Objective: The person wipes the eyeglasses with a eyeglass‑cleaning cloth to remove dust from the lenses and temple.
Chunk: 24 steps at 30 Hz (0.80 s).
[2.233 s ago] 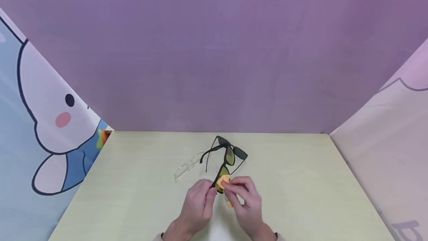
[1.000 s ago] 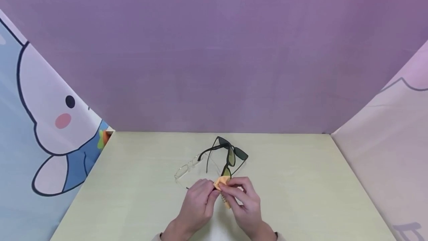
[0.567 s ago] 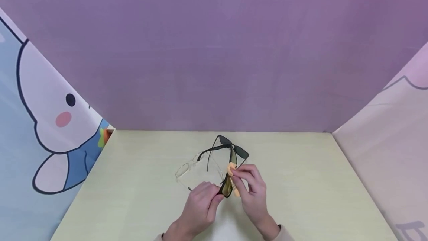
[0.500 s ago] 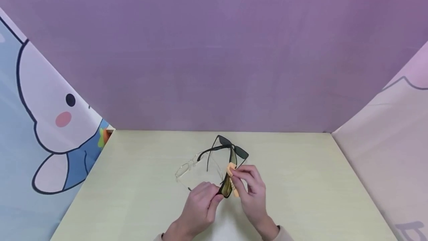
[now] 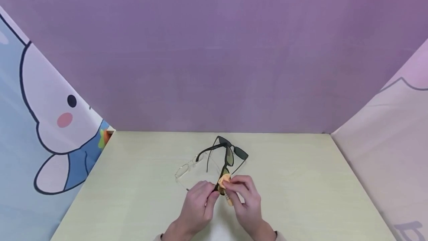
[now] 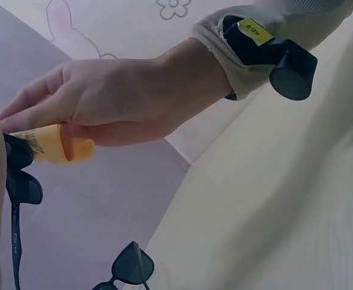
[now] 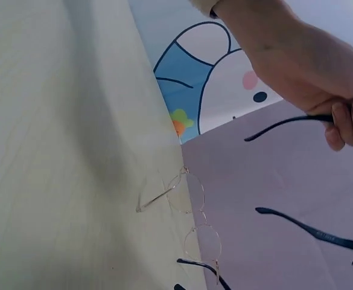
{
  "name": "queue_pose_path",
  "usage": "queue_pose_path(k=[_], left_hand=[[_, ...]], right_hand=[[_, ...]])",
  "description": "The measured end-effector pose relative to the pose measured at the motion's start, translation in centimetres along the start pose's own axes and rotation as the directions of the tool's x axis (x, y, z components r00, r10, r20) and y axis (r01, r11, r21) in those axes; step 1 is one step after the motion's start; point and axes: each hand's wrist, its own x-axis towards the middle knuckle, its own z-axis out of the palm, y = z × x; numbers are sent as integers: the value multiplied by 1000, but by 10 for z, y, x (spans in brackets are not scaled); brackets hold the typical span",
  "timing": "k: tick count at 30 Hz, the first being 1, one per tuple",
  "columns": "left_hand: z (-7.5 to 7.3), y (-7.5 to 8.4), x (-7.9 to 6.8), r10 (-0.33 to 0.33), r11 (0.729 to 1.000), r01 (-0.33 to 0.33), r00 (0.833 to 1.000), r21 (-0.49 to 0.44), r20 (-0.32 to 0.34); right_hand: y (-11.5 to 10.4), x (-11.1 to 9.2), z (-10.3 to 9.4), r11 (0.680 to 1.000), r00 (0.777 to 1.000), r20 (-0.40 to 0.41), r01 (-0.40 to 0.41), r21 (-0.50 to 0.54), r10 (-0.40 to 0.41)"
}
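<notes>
My left hand grips black-framed sunglasses with greenish-yellow lenses by the near end, close to the hinge. They are raised over the table, both temples unfolded in the right wrist view. Between thumb and fingers of my right hand is an orange-yellow cleaning cloth with dark print, pressed on the near lens and hiding much of it. In the left wrist view the cloth hangs folded below the right fingers, beside the sunglasses. The right wrist view shows the left hand curled around one temple.
Dark-lensed sunglasses lie on the pale table behind the held pair, partly overlapped by it in view. To their left are thin-rimmed clear glasses, temples unfolded. A purple wall rises at the table's far edge.
Over the last half second the right hand has brought the cloth from the middle of the frame back to the near lens. The held sunglasses have shifted slightly left and turned their lenses more into view.
</notes>
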Motion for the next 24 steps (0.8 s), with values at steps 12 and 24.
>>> queue_pose_path(k=[12,24], left_hand=[[-4,-4,-3,104,994,-104,994,17,-13],[0,-2,-3,93,996,-93,995,11,-33]], right_hand=[[21,-4,-13,991,992,-22,-126,-52,125],[30,8,-23,992,991,-53,-124,-27,122]])
